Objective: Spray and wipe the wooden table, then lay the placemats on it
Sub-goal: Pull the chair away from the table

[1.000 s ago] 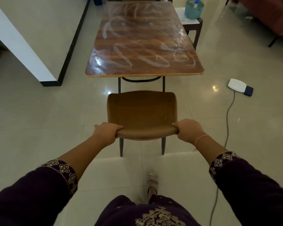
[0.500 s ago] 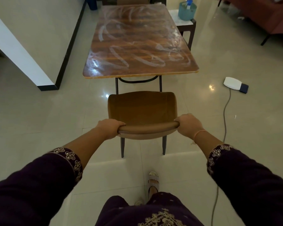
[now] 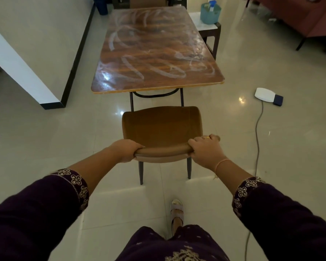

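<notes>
As left hand and right hand grip the chair back, the streaked wooden table stands beyond.

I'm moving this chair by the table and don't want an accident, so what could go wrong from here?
Both the left hand and right hand grip the chair by its backrest. The grey cable lying right of the chair could catch a leg or trip you. Your foot sits close behind the chair legs and could get knocked. The wooden table shows white streaks; placemats laid now would likely sit on residue.
</notes>
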Tool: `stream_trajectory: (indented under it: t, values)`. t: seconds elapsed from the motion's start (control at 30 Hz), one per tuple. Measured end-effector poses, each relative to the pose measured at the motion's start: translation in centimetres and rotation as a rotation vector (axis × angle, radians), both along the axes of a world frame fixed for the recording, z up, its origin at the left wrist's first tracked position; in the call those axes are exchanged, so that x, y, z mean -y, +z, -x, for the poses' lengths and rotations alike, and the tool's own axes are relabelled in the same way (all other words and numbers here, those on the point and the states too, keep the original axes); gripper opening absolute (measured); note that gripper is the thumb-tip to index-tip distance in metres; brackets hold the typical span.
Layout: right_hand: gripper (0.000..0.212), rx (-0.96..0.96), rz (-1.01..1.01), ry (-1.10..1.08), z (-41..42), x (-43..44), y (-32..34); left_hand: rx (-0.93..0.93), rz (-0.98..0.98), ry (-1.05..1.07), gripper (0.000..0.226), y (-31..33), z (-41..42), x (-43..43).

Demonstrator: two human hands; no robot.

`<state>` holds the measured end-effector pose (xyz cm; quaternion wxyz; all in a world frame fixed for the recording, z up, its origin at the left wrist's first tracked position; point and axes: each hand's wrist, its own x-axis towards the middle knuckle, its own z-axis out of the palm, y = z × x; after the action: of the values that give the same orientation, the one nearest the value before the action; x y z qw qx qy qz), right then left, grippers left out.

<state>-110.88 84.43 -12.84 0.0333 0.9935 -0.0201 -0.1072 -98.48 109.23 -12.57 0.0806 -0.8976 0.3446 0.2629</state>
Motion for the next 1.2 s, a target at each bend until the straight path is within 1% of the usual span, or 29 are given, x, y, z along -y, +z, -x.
stream_trajectory:
  t: [0.33, 0.43, 0.5, 0.57, 0.6, 0.7, 0.77, 0.83, 0.93, 1.07, 1.13, 1.2]
  values:
    - [0.024, 0.15, -0.136, 0.034, -0.2, -0.2, -1.6, 0.022, -0.021, 0.029, 0.05, 0.0, -0.8, -1.0]
    - [0.028, 0.149, -0.156, 0.03, -0.3, -0.3, -1.5, 0.081, -0.034, 0.036, 0.049, -0.1, -0.2, -1.2]
    - [0.036, 0.124, -0.148, 0.041, -0.2, -0.4, -1.4, 0.103, -0.027, 0.028, 0.054, 0.2, 0.4, -1.4]
    - [0.049, 0.091, -0.144, 0.059, -0.2, -0.4, -1.3, 0.099, 0.056, 0.018, 0.067, 0.3, 1.6, -1.1]
    - [0.055, 0.082, -0.16, 0.06, -0.1, -0.4, -1.2, 0.105, 0.12, 0.012, 0.07, 0.1, 2.5, -0.6]
    - [0.058, 0.102, -0.175, 0.05, 0.3, -0.5, -1.2, 0.208, 0.285, 0.039, 0.066, -1.1, 5.7, 1.3]
    - [0.057, 0.139, -0.133, 0.037, 0.8, -0.7, -1.5, 0.291, 0.308, 0.085, 0.061, -1.7, 6.6, 1.9]
    - [0.058, 0.133, -0.106, 0.01, 0.9, -0.9, -1.6, 0.319, 0.301, 0.095, 0.057, -2.0, 6.4, 1.9]
    - [0.06, 0.09, -0.107, 0.002, 0.5, -0.6, -1.4, 0.297, 0.286, 0.094, 0.06, -1.9, 6.0, 2.0]
    - [0.063, 0.058, -0.155, 0.025, -0.1, 0.4, -1.0, 0.234, 0.265, 0.218, 0.067, -1.8, 5.9, 3.6]
    - [0.063, 0.084, -0.185, -0.029, -0.3, 1.2, -1.2, 0.215, 0.264, 0.268, 0.068, -1.8, 6.0, 4.7]
    - [0.059, 0.139, -0.191, -0.102, -0.4, 2.8, -1.4, 0.223, 0.275, 0.284, 0.066, -1.9, 6.3, 6.6]
